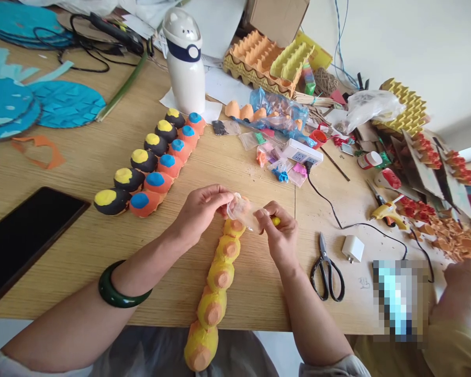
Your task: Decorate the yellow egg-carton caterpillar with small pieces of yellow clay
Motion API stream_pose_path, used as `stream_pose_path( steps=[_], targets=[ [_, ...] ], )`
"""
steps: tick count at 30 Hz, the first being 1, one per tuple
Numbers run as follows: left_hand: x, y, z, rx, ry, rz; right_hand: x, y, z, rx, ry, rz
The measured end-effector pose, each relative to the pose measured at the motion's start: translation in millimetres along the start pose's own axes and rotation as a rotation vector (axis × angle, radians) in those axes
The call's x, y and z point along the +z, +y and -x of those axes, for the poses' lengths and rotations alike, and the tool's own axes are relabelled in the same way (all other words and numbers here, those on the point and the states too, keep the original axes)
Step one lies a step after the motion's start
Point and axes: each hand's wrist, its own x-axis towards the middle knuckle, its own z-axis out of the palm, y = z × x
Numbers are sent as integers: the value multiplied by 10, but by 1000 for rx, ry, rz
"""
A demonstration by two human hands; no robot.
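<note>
The left hand (200, 212) and the right hand (278, 235) are close together, just above the top end of a yellow egg carton strip (219, 277). The left fingers pinch a small clear plastic bag (239, 212), and the right fingers hold its other side, with a small yellow bit (275, 221) showing past them. Both hands are nearly closed, not wide. This step looks like work on the bag, and it seems to need pulling open. Black scissors (326, 269) lie to the right of the strip.
</note>
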Motion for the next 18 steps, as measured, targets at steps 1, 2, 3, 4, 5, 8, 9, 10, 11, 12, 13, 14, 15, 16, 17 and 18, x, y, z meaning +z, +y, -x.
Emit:
stream_pose_path(
  steps=[1, 2, 3, 4, 5, 8, 9, 10, 11, 12, 13, 14, 15, 16, 17, 18],
  targets=[
    [3, 1, -6, -24, -12, 45, -3, 7, -2, 26, -21, -24],
    [3, -4, -10, -27, -28, 54, -5, 14, -4, 43, -36, -36],
    [1, -14, -11, -13, -44, 33, -6, 18, -5, 43, -40, -31],
    [-3, -27, -11, 19, -52, -10, -5, 20, -5, 22, -32, -7],
    [-9, -44, -9, 64, -50, -67, -4, 20, -4, -17, -18, 32],
    [-31, -95, -1, 310, -9, -308, 1, 8, 2, -194, 3, 176],
    [-40, -109, 1, 415, -2, -404, 2, 4, 4, -252, 2, 218],
    [-50, -121, 1, 511, -3, -497, 1, 3, 5, -306, 4, 254],
    [-61, -132, 0, 590, -9, -576, -1, 6, 5, -356, 15, 289],
    [-72, -143, -2, 651, -12, -642, -4, 11, 4, -404, 30, 327],
    [-81, -154, -4, 698, -10, -700, -9, 20, 2, -451, 49, 368],
    [-89, -166, -6, 740, -5, -755, -14, 31, 0, -501, 67, 412],
    [-95, -179, -6, 779, 1, -810, -18, 42, -3, -551, 83, 460],
    [-97, -192, -5, 816, 4, -865, -23, 50, -5, -604, 95, 510],
    [-95, -205, -3, 842, 4, -920, -26, 56, -8, -658, 104, 559],
    [-91, -215, 0, 853, 1, -968, -28, 58, -10, -711, 112, 605]
  ],
)
